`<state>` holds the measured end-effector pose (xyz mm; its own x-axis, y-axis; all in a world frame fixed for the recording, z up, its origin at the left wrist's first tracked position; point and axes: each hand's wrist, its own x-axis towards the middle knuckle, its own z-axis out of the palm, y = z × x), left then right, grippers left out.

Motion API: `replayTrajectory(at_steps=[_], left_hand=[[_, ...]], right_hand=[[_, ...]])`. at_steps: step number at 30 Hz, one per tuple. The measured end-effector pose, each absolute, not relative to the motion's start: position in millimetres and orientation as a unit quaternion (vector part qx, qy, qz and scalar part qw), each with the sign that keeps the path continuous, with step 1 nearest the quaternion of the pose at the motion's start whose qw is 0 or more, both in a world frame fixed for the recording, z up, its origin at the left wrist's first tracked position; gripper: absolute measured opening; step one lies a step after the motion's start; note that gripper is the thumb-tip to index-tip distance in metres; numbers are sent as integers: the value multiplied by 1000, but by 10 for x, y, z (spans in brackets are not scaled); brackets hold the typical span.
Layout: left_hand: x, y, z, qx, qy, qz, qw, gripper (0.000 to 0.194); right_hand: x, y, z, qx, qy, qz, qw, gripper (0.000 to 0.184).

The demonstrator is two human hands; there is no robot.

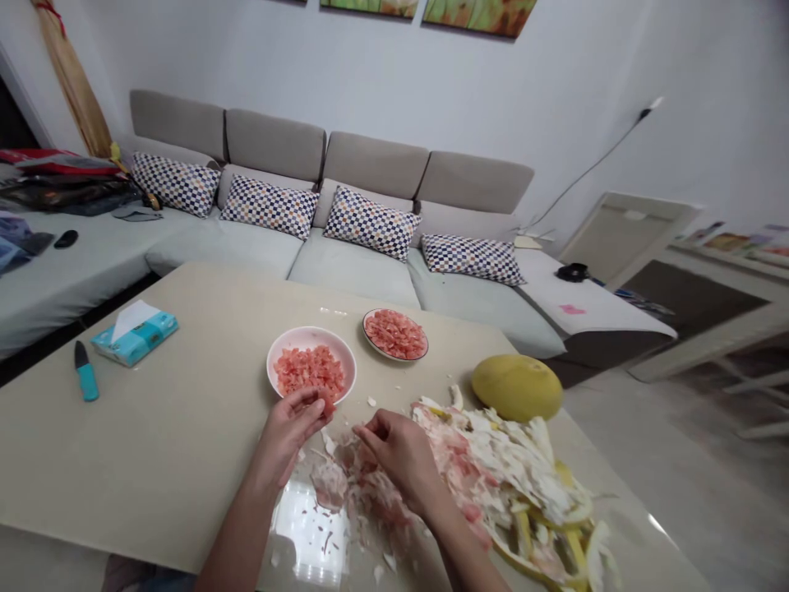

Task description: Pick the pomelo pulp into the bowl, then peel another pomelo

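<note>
My left hand (294, 427) is closed on a small piece of red pomelo flesh (327, 401), just in front of a white bowl (275, 345) of pink pomelo bits (308, 370). To its right, my right hand (399, 450) has its thumb and fingers pinched together over scraps of membrane (329, 483). Whatever those fingertips hold is too small to make out. Behind the bowl sits a dark-rimmed plate (400, 358) heaped with more pink flesh (394, 333). A pile of white pith and yellow peel (523, 469) spreads to the right of my right hand.
A whole yellow pomelo (516, 387) lies at the table's right side. On the left are a blue tissue pack (136, 335) and a knife with a teal handle (87, 381). Seeds (326, 538) dot the near tabletop (154, 460). A sofa (351, 263) stands beyond.
</note>
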<state>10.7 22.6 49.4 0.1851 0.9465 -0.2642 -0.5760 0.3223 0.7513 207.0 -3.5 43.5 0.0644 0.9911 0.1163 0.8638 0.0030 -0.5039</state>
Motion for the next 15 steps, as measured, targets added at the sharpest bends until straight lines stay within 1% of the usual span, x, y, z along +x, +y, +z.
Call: replayTrajectory(at_steps=[3,6,10,12,14,15], left_hand=[[75,245,520,240,390,528,715,47],[62,253,537,237,401,529,709,49],[78,251,530,244,398,529,709,50],[86,247,528,248,400,527,707,49],[88,244,530,251,403,528,705,49],[87,243,530,251,404,528,704,49]], right_hand=[[2204,-36,351,-673,-689,154,220,21],[2328,-74,311,-634,-729,153,208,27],[2349,-103,348,-683,-711,63,159,27],[2318,-77,365,-655,-738,33,161,17],[2282,-32,369,-616,-769,30,167,29],[2263,-8,371,-610,-773,39,169,25]])
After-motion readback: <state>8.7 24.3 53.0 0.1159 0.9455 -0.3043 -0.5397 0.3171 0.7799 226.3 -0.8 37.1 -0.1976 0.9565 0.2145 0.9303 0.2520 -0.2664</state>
